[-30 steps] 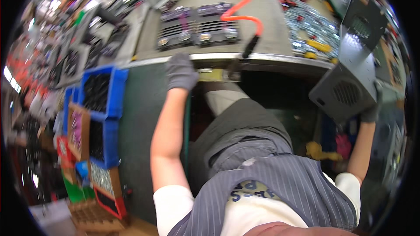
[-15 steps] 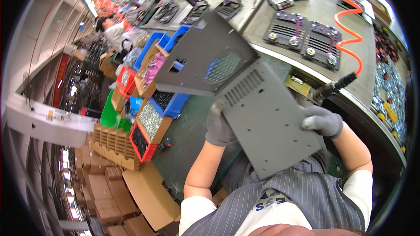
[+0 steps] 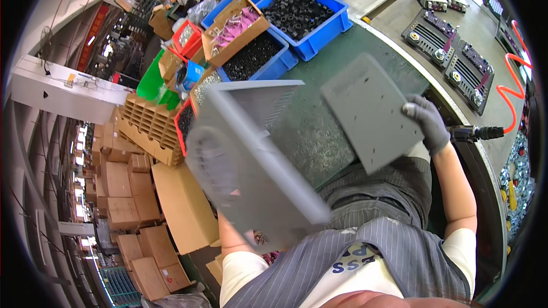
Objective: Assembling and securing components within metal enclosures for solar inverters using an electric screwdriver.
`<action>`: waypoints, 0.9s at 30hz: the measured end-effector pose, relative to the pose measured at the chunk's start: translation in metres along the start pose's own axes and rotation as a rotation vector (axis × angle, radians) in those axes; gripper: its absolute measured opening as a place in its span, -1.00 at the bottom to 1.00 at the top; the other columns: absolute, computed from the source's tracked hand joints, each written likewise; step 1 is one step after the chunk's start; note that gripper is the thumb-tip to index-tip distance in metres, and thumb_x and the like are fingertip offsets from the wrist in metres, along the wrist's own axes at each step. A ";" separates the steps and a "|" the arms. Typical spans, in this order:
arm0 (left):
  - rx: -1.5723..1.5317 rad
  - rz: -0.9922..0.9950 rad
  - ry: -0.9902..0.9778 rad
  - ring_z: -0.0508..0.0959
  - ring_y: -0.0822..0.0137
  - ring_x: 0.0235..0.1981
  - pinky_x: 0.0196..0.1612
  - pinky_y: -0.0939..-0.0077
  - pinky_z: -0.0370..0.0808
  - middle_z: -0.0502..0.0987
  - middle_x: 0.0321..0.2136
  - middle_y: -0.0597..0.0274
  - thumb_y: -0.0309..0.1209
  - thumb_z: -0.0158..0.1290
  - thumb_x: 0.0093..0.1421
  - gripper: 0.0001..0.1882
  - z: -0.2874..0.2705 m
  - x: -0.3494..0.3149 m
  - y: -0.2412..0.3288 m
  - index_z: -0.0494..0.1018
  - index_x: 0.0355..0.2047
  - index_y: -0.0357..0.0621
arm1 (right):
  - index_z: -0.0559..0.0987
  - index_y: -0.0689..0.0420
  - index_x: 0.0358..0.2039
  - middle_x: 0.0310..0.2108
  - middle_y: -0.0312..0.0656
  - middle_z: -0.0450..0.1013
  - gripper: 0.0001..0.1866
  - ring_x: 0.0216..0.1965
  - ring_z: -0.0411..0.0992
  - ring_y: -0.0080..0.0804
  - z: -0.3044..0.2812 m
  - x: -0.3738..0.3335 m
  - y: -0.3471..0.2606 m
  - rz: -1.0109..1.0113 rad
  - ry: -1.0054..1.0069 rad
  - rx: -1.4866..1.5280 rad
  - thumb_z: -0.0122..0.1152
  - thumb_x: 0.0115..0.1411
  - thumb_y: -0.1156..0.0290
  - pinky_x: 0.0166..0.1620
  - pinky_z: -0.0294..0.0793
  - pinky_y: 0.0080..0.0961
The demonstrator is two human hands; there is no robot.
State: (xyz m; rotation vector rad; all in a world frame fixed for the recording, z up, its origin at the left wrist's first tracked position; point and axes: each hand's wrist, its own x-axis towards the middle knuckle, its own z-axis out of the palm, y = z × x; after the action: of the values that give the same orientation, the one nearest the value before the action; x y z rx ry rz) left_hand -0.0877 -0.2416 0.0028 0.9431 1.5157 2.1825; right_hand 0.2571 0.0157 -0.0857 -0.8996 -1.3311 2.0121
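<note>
A bent dark grey metal casing [image 3: 268, 177] with a round vent and a slotted flange is tilted in the air on the left, blurred by motion. My left forearm [image 3: 231, 236] runs up behind it; the casing hides my left hand, which appears to hold it up. My right hand [image 3: 428, 122], in a grey glove, grips the right edge of a flat dark grey metal plate [image 3: 371, 114] with small holes, thumb on its face. Casing and plate are apart, both over the green bench top [image 3: 308, 137] and my lap.
Blue bins [image 3: 319, 45] of black parts and a cardboard tray [image 3: 240, 40] of pink-handled pieces stand at the far left. Black slotted panels [image 3: 456, 63] lie on the grey table at right. A power driver [image 3: 474, 133] with a coiled orange hose is beside my right hand.
The flat plate and the bent casing, together before, are now separate. My left hand has swung the casing left and toward me; the plate stays in my right hand. The view has shifted.
</note>
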 end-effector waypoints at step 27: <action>1.329 0.135 -0.770 -0.04 -0.56 0.32 0.34 -0.43 -0.16 -0.01 0.37 -0.20 0.17 0.22 -0.01 -0.04 0.068 -0.112 -0.082 0.21 0.31 -0.03 | 0.48 -0.06 0.16 0.01 0.06 0.44 -0.42 0.04 0.39 0.11 0.025 0.063 0.003 -0.469 0.403 -1.568 0.23 0.18 -0.02 0.12 0.36 -0.10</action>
State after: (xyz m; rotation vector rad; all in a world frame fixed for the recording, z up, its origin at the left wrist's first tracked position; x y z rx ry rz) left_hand 0.0311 -0.2286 -0.0950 1.9171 2.3182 0.3775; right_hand 0.1985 0.0481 -0.0961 -1.2545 -2.4378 0.1024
